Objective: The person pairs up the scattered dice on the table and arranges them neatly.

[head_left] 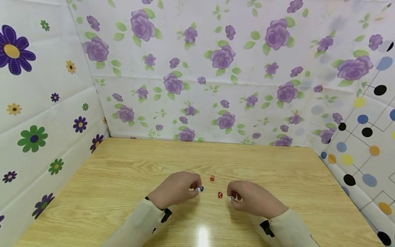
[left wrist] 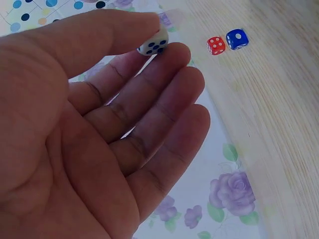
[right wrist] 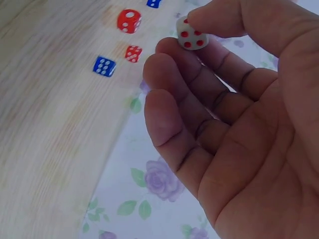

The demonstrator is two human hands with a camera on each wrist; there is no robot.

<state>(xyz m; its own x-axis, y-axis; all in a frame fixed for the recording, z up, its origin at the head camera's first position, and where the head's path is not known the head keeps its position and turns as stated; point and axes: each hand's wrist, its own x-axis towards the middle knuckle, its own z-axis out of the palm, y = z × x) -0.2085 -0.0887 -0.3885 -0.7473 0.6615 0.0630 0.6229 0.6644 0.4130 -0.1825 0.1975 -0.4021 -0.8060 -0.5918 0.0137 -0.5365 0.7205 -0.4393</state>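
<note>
Wooden tabletop (head_left: 129, 164), white dice (left wrist: 156, 45) (right wrist: 191, 37) in hands (head_left: 176, 188) (head_left: 254, 199)

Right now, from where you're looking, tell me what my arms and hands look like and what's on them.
Your left hand and right hand are bare, with no gloves or rings in view. The left sleeve and right sleeve are cream and reach the wrists. Small black pieces show at both cuffs, perhaps straps; I can't make out their details.
</note>
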